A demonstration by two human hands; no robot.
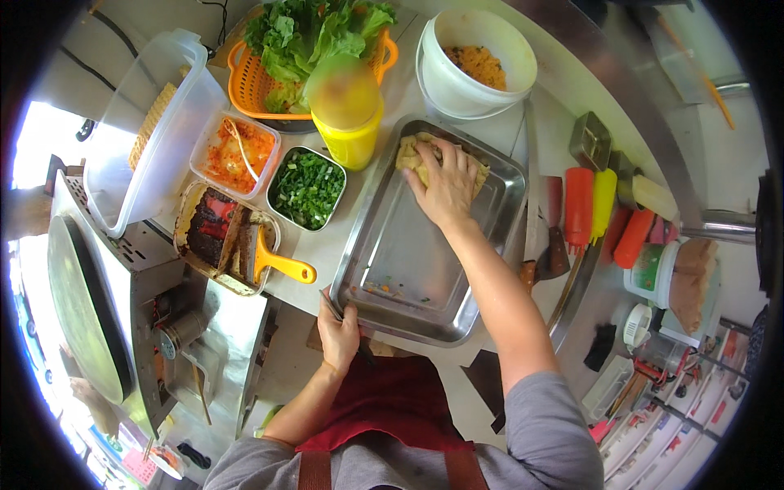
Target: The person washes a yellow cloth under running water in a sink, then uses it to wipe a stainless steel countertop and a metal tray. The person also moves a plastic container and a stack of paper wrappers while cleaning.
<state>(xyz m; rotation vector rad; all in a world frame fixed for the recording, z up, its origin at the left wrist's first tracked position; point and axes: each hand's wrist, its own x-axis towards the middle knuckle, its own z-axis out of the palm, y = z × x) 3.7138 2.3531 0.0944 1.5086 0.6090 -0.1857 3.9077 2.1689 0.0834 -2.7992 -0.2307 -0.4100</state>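
My right hand lies with spread fingers over a flat, folded yellowish food piece at the far end of a stainless steel tray. Whether the fingers grip it or only press on it is hard to tell. Small food scraps lie in the near end of the tray. At the tray's near left corner, my left hand is closed around a thin, dark, flat tool, whose kind I cannot make out. Left of the tray stand chopped green onions in a metal container and a yellow-handled brush resting in a sauce tub.
An orange basket of lettuce, a yellow bottle and a white bucket stand beyond. A tub of orange-red food and a clear bin are left, near a round griddle. Red squeeze bottles and a cleaver lie right.
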